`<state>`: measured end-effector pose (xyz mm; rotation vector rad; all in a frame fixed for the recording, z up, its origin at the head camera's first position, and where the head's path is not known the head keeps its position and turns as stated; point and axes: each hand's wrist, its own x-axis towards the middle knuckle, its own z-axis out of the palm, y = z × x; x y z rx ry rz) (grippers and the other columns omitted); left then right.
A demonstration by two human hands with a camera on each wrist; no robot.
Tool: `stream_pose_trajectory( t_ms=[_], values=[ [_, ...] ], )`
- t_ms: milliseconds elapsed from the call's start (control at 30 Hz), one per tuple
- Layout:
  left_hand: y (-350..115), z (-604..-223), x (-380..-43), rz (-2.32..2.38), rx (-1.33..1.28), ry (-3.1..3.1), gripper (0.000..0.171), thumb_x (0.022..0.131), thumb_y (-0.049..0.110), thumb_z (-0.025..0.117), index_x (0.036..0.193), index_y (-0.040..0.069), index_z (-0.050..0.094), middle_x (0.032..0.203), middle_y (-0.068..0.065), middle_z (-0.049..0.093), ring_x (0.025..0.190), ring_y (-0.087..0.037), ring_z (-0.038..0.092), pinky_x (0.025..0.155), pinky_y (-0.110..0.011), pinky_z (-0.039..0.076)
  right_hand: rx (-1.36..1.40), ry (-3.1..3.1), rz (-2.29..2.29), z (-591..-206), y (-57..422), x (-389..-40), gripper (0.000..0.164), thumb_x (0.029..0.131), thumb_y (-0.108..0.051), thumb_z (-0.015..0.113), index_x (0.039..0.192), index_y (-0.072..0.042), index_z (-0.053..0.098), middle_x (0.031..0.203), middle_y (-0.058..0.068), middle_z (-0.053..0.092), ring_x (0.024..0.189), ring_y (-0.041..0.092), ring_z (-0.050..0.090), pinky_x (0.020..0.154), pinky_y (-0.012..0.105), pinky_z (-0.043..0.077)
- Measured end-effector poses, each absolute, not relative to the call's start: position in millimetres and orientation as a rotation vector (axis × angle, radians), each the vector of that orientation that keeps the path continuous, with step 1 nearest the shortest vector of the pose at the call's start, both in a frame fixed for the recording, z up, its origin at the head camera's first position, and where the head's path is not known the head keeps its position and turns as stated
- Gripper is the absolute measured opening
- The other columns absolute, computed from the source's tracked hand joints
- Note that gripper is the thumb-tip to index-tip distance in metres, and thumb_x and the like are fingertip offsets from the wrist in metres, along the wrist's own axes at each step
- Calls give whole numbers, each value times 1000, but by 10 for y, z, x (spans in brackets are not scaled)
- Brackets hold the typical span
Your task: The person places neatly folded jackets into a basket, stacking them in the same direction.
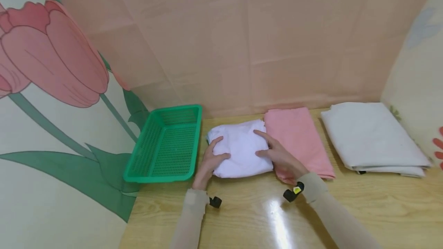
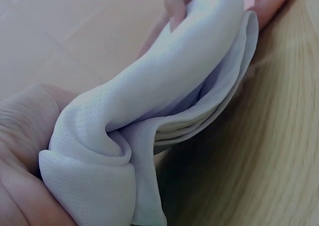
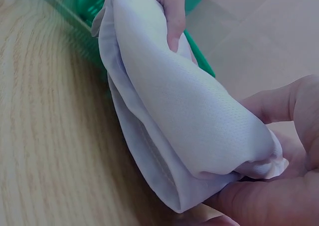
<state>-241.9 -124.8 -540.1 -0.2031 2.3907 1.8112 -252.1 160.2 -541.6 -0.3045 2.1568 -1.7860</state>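
A folded white garment [image 1: 242, 147] of finely dotted fabric is between the two hands in the head view. My left hand [image 1: 209, 163] grips its left side, thumb on top. On the opposite side my right hand [image 1: 281, 160] holds the edge, with its thumb and a finger over the top. Several stacked layers of the white garment [image 2: 174, 76] show along its near edge in the left wrist view. From the right wrist, the garment [image 3: 179, 101] bulges in a rounded fold above the wooden table, and the right fingers are partly hidden under it.
A green perforated basket [image 1: 199, 145] stands left of the garment. To the right lie a folded pink cloth [image 1: 294, 137], partly behind the right hand, and a larger folded white cloth [image 1: 372, 137]. A draped sheet [image 1: 242, 49] hangs behind the wooden table [image 1: 249, 210].
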Motion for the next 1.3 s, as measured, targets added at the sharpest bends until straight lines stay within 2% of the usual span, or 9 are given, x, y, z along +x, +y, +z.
stream_pose_trajectory(
  t_ms=[167, 400, 633, 800, 1000, 1200, 1300],
  values=[
    [-1206, -5268, -2400, 1821, -187, 2394, 81, 82, 14, 85, 153, 39, 55, 171, -16, 34, 151, -43, 37, 122, -68, 30, -307, 2203, -1755, -5292, 1632, -2490, 83, 99, -19, 74, 166, -45, 33, 180, 5, 13, 164, 34, 11, 129, 66, 13],
    [-1206, -5026, -2393, 1861, -61, 2414, 79, 85, 11, 83, 154, 34, 55, 170, -16, 35, 151, -41, 37, 123, -66, 30, -358, 2270, -1758, -5083, 1647, -2462, 82, 101, -17, 72, 168, -40, 31, 179, 10, 16, 158, 37, 23, 124, 65, 26],
    [-1284, -4739, -2369, 1887, -40, 2418, 71, 90, 17, 80, 152, 38, 56, 171, -13, 34, 150, -39, 38, 122, -65, 31, -376, 2203, -1829, -4839, 1615, -2419, 83, 101, -16, 71, 168, -44, 30, 178, 7, 17, 152, 36, 33, 122, 62, 31],
    [-1379, -4559, -2362, 1946, 12, 2396, 63, 95, 17, 75, 153, 33, 58, 170, -12, 36, 148, -37, 39, 121, -63, 33, -416, 2183, -1867, -4700, 1563, -2412, 83, 101, -17, 71, 168, -43, 30, 177, 7, 21, 150, 35, 38, 120, 57, 35],
    [-1570, -4364, -2370, 1993, 44, 2364, 56, 99, 19, 67, 153, 32, 59, 171, -8, 34, 149, -33, 39, 121, -59, 33, -470, 2171, -1869, -4548, 1421, -2456, 80, 102, -21, 71, 167, -44, 30, 178, 1, 16, 153, 34, 34, 121, 60, 32],
    [-1817, -4259, -2407, 2016, 18, 2382, 55, 100, 14, 58, 152, 30, 60, 171, -8, 34, 146, -32, 40, 119, -58, 35, -526, 2097, -1896, -4444, 1217, -2514, 76, 105, -23, 67, 167, -45, 29, 177, 1, 19, 155, 33, 33, 123, 63, 29],
    [-1978, -4222, -2407, 2055, 37, 2359, 57, 99, 11, 53, 153, 27, 60, 171, -9, 33, 144, -31, 40, 117, -54, 35, -564, 2071, -1904, -4391, 1078, -2542, 76, 105, -22, 66, 168, -44, 29, 179, -1, 15, 159, 29, 25, 126, 61, 25]
  ],
)
